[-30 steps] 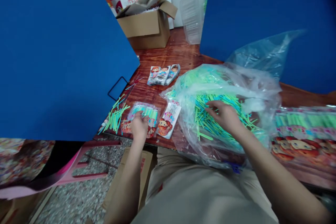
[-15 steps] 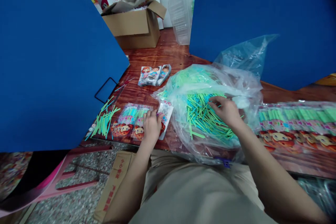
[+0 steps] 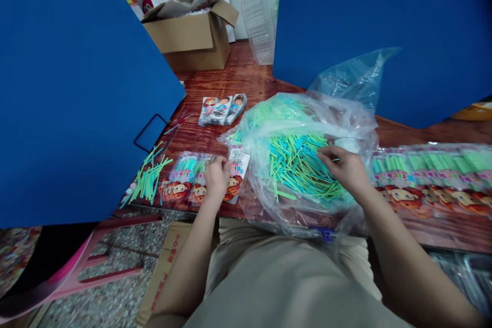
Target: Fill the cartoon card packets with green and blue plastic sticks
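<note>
My left hand (image 3: pixel 217 179) rests on clear cartoon-printed packets (image 3: pixel 184 184) holding green and blue sticks, near the table's front edge. A printed card packet (image 3: pixel 237 177) lies just to its right. My right hand (image 3: pixel 342 166) is down among loose green and blue plastic sticks (image 3: pixel 295 166) inside a large clear plastic bag (image 3: pixel 307 200). Its fingertips are bunched in the pile, and any sticks between them are hidden. A small heap of loose sticks (image 3: pixel 148 179) lies left of the packets. Further back lie several finished-looking printed packets (image 3: pixel 222 110).
The reddish wooden table (image 3: pixel 246 77) is walled by blue panels (image 3: pixel 77 87) on the left and right. An open cardboard box (image 3: pixel 192 43) and a clear plastic container (image 3: pixel 258 23) stand behind. A long row of packets (image 3: pixel 434 179) lies at right. A pink stool (image 3: pixel 107 261) stands below left.
My left hand has moved right across the packets, which now lie side by side. My right hand has shifted slightly within the sticks. The whole view has drifted a little.
</note>
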Motion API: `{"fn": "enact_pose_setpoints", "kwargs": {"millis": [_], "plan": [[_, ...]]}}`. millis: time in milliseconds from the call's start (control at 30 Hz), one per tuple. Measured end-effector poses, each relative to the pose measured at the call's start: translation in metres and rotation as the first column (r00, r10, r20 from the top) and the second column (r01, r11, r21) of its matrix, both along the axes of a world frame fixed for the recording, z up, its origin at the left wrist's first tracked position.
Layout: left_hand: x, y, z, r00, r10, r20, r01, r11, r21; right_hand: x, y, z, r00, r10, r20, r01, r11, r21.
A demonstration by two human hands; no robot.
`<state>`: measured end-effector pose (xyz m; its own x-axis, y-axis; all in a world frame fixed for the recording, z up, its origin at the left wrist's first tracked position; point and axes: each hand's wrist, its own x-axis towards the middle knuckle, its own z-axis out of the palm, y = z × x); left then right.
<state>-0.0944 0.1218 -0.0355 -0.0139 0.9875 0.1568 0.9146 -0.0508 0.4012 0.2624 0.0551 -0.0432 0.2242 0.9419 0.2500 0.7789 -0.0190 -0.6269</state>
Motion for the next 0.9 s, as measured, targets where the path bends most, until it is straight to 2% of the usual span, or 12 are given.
{"fn": "enact_pose_setpoints", "kwargs": {"millis": [100, 167, 233, 300, 367, 433, 567, 633, 733, 833, 900], "plan": [[-0.003, -0.003, 0.004, 0.997, -0.075, 0.0, 0.074, 0.99, 0.121, 0.004, -0.002, 0.003, 1.0, -0.016, 0.023, 0.016, 1.0, -0.006], [-0.006, -0.004, 0.003, 0.993, -0.091, 0.072, 0.076, 0.979, 0.188, 0.006, -0.004, 0.004, 0.999, -0.017, 0.04, 0.018, 1.0, -0.021], [-0.008, -0.005, 0.003, 0.975, -0.058, 0.216, 0.002, 0.969, 0.248, 0.005, -0.006, 0.006, 0.998, 0.011, 0.055, -0.009, 0.999, -0.045], [-0.008, -0.007, 0.004, 0.916, -0.012, 0.4, -0.107, 0.956, 0.272, 0.001, -0.007, 0.008, 0.995, 0.067, 0.08, -0.059, 0.994, -0.092], [-0.006, -0.008, 0.01, 0.823, -0.002, 0.569, -0.172, 0.952, 0.253, -0.006, -0.006, 0.012, 0.985, 0.112, 0.13, -0.09, 0.982, -0.166], [-0.002, -0.01, 0.02, 0.71, -0.014, 0.704, -0.192, 0.958, 0.214, -0.016, -0.005, 0.016, 0.966, 0.123, 0.229, -0.057, 0.96, -0.274], [0.008, -0.013, 0.041, 0.449, 0.05, 0.892, -0.246, 0.967, 0.07, -0.044, 0.002, 0.024, 0.876, 0.187, 0.445, 0.078, 0.855, -0.512], [0.01, -0.012, 0.048, 0.322, 0.108, 0.941, -0.256, 0.966, -0.023, -0.055, 0.007, 0.027, 0.853, 0.215, 0.476, 0.11, 0.817, -0.566], [0.009, -0.008, 0.05, 0.177, 0.197, 0.964, -0.242, 0.958, -0.151, -0.061, 0.015, 0.03, 0.853, 0.226, 0.47, 0.114, 0.799, -0.59], [0.011, -0.005, 0.045, 0.072, 0.247, 0.966, -0.217, 0.949, -0.227, -0.059, 0.023, 0.03, 0.856, 0.265, 0.444, 0.077, 0.784, -0.616], [0.016, -0.005, 0.041, 0.039, 0.251, 0.967, -0.208, 0.949, -0.238, -0.056, 0.028, 0.029, 0.856, 0.296, 0.423, 0.044, 0.774, -0.632]]}}
